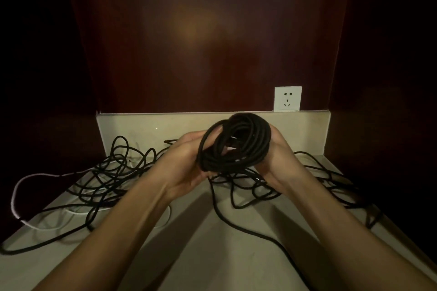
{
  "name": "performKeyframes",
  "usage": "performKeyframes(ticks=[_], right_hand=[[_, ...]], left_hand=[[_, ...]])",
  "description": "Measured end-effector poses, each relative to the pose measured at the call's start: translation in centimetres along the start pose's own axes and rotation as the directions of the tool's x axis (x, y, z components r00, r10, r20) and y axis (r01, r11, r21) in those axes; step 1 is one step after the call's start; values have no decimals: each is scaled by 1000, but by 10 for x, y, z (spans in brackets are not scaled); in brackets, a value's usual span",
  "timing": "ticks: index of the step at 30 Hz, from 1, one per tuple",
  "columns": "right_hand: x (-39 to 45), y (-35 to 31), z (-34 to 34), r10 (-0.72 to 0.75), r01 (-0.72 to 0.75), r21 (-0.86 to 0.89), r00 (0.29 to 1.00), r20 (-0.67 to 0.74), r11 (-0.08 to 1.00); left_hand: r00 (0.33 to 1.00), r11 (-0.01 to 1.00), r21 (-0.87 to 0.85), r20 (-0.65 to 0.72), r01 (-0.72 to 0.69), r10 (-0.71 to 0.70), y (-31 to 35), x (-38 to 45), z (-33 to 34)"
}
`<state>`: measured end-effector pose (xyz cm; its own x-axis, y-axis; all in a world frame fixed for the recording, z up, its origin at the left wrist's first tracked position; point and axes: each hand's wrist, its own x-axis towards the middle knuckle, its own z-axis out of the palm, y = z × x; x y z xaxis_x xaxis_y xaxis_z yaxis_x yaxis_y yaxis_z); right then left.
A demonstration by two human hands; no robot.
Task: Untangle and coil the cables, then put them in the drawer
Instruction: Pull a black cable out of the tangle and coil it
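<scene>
Head view: both hands [231,156] grip black coil [234,144] above beige counter [212,243], dark wood wall [201,42].

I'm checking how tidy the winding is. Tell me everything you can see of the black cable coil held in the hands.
The black cable coil is a bundle of many thin, matte, round-section turns wound into a rough ring, with one loop on its left side standing looser than the rest. It is held tilted above the countertop, not resting on it. The left hand cups its left and lower edge; the right hand grips its right side. Whether a tail runs down to the tangle is unclear.
</scene>
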<state>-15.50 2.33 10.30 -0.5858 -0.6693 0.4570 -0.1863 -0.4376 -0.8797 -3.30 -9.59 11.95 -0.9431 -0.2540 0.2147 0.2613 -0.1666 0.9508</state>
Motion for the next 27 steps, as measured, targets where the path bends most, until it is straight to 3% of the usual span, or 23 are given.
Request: performKeyframes(ticks=[6, 10, 15, 17, 20, 23, 25, 27], right_hand=[[-20, 13, -3, 81, -81, 19, 997, -15, 997], [-32, 41, 15, 11, -12, -256, 1000, -4, 966], [-36, 59, 3, 39, -32, -457, 999, 4, 889], [-39, 59, -13, -29, 26, -638, 1000, 6, 769], [-42, 50, -38, -129, 138, -915, 987, 96, 378], [-44, 35, -36, -154, 249, -967, 959, 238, 51], [-47, 25, -25, -231, 366, -928, 899, 372, -69], [-47, 9, -18, -276, 438, -888, 843, 461, -143]], left_hand=[[976, 989, 41, -164, -139, 144, 0, 6, -4], [925, 977, -20, -326, -212, 194, 0, 21, 2], [773, 903, 282, -472, -323, 424, 6, 45, -14], [679, 824, 474, -497, -309, 541, 14, 55, -26], [560, 732, 630, -519, -259, 645, 17, 65, -33], [484, 637, 732, -477, -242, 733, 13, 68, -29], [476, 450, 872, -318, -192, 820, 5, 68, -28], [526, 234, 962, -126, -142, 841, -2, 62, -29]])
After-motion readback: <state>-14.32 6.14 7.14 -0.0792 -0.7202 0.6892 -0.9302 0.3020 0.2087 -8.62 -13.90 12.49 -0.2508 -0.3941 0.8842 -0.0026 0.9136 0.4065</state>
